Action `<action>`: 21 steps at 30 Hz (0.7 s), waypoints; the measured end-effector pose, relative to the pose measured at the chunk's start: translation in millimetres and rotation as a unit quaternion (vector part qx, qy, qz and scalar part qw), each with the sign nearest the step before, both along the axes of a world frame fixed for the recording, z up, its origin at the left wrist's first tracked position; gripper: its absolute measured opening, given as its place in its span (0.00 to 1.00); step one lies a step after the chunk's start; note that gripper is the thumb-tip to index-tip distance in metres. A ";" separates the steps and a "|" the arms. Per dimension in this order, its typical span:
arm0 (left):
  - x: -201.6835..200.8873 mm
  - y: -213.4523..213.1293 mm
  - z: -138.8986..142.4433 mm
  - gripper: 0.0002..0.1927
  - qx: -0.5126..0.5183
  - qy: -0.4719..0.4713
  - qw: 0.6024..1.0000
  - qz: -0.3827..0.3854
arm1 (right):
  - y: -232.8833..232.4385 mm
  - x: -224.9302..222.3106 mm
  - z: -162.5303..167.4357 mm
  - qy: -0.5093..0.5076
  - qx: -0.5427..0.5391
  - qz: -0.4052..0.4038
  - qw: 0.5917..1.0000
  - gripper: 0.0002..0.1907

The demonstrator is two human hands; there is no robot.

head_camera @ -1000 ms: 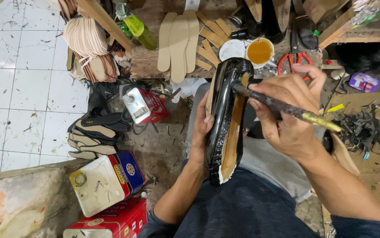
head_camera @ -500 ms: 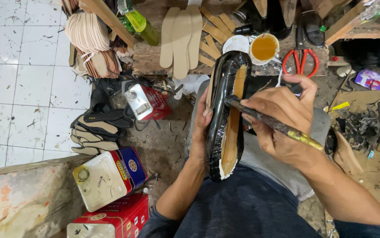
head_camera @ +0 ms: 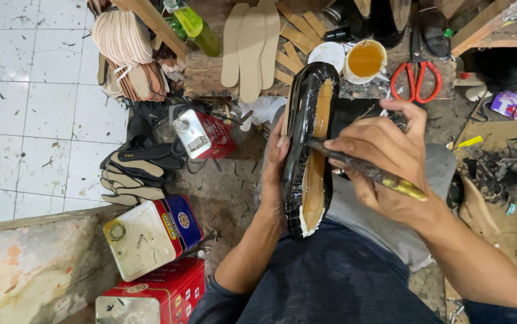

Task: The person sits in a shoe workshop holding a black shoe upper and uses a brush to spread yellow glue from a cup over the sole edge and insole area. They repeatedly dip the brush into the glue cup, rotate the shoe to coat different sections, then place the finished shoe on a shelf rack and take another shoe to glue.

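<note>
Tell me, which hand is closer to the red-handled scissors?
Right. The right hand sits just below the red-handled scissors; the left hand is farther away, behind the glossy black shoe.

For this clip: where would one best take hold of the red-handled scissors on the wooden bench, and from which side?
Grip the red-handled scissors by the two red loops, coming from the wearer's side. The loops point toward the person and lie bare on the wooden bench, while the dark blades run away, up among dark clutter. The glue cup sits just left, so approaching from the right of the loops seems safer.

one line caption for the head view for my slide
Left hand steadies a black shoe while right hand works a brush inside it.
</note>
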State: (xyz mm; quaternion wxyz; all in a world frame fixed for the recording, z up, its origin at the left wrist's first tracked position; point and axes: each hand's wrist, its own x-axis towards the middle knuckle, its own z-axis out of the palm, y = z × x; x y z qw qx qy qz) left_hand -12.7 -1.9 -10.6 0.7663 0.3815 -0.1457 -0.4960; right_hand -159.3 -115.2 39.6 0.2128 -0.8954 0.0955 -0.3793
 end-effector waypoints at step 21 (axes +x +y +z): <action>7.9 -6.4 -30.5 0.32 -0.048 0.147 0.986 -0.060 | 11.4 4.6 -37.6 -0.045 0.051 -0.017 0.998 0.07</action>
